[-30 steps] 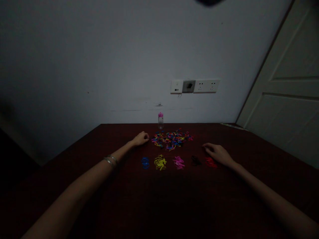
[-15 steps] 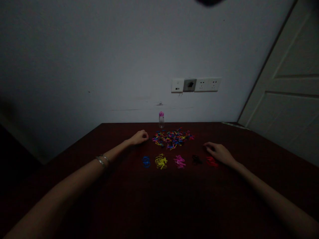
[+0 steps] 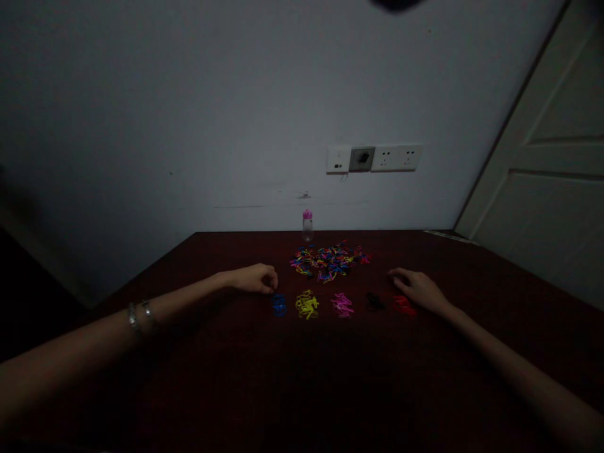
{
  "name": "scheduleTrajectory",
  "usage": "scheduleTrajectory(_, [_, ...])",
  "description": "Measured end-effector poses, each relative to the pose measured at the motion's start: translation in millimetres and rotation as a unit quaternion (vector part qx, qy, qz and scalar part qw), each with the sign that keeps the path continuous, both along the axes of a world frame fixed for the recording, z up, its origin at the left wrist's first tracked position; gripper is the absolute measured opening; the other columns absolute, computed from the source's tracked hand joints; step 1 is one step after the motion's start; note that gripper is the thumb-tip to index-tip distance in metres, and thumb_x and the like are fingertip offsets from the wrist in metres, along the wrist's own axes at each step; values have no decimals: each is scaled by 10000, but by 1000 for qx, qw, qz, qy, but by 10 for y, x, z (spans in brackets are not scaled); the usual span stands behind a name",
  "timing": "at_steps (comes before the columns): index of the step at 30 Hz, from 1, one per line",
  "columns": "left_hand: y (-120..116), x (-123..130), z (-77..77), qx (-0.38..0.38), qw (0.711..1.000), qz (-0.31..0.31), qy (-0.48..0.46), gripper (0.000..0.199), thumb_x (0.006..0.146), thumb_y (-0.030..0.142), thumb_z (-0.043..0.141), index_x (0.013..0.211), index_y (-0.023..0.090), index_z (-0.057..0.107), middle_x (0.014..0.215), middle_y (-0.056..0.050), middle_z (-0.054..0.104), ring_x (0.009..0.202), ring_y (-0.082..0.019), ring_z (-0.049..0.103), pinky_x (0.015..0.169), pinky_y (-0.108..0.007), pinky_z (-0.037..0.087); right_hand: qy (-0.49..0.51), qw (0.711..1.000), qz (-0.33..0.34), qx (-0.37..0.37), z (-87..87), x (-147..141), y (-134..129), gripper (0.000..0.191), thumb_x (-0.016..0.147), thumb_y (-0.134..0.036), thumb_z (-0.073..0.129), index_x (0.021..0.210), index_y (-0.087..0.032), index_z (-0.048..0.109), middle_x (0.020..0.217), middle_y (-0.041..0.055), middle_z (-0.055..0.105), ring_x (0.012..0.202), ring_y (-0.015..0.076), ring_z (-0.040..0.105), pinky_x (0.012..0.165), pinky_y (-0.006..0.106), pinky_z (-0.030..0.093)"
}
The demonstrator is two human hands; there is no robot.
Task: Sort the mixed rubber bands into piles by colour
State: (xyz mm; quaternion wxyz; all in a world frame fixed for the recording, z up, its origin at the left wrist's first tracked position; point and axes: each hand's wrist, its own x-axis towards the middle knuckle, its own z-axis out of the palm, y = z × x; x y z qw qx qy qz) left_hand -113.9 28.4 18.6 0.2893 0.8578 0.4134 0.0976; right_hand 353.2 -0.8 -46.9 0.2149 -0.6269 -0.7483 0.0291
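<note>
My left hand is closed, its fingertips pinched together just above the blue rubber bands. Whatever is in that pinch is too small and dark to make out. My right hand lies on the table by the red rubber bands, its fingers loosely stretched and holding nothing visible. Between the hands, in a row, are piles of yellow rubber bands, pink rubber bands and black rubber bands. Behind the row spreads a larger heap of mixed-colour rubber bands.
A small clear bottle with a pink top stands behind the mixed heap, near the wall. The dark red table meets the wall at its far edge. Sockets sit on the wall, and a pale door is at right.
My left hand has moved from beside the mixed heap back toward me, to the blue rubber bands. My right hand stays beside the red ones. The view has shifted slightly.
</note>
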Motion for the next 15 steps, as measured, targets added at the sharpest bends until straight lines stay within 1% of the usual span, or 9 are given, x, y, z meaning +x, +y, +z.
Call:
scheduleTrajectory(3, [100, -4, -5, 18, 999, 47, -15, 158, 572, 220, 638, 722, 207, 686, 763, 15, 653, 701, -120, 578, 664, -181, 413, -9, 1000, 2, -1, 3, 2, 2, 344, 814, -341, 403, 1059, -207, 604, 1002, 61, 676, 871, 212, 633, 742, 305, 467])
scheduleTrajectory(5, [202, -4, 5, 30, 998, 53, -4, 195, 589, 227, 618, 769, 197, 685, 761, 12, 651, 699, -122, 573, 663, -184, 409, -13, 1000, 5, -1, 11, -3, -3, 338, 820, -338, 398, 1055, -209, 603, 1021, 60, 671, 887, 209, 631, 760, 304, 463])
scheduleTrajectory(7, [317, -5, 11, 61, 996, 65, 12, 231, 614, 224, 584, 819, 184, 681, 773, 1, 653, 700, -127, 569, 661, -192, 407, -16, 1000, 7, -3, 22, -11, -9, 331, 821, -335, 398, 1052, -213, 601, 1025, 58, 670, 889, 207, 630, 757, 301, 462])
scheduleTrajectory(9, [441, -3, -7, 103, 989, 101, 20, 253, 635, 206, 540, 844, 170, 678, 790, -15, 656, 713, -138, 572, 667, -202, 412, -18, 1000, 6, -6, 29, -16, -13, 327, 822, -331, 398, 1053, -213, 598, 1017, 58, 671, 880, 206, 632, 741, 298, 463])
scheduleTrajectory(12, [632, 1, -98, 143, 975, 168, 26, 281, 638, 168, 505, 859, 157, 677, 814, -36, 661, 741, -153, 583, 690, -211, 427, -20, 1000, 6, -4, 25, -13, -9, 329, 824, -321, 395, 1062, -208, 593, 1024, 58, 669, 887, 208, 629, 743, 297, 459])
scheduleTrajectory(15, [800, 16, -245, 162, 962, 220, 16, 297, 653, 138, 489, 886, 139, 673, 868, -57, 668, 790, -162, 595, 742, -222, 440, -25, 1000, 6, 1, 15, -6, 0, 333, 825, -322, 397, 1073, -206, 587, 1025, 58, 668, 892, 208, 628, 749, 296, 457])
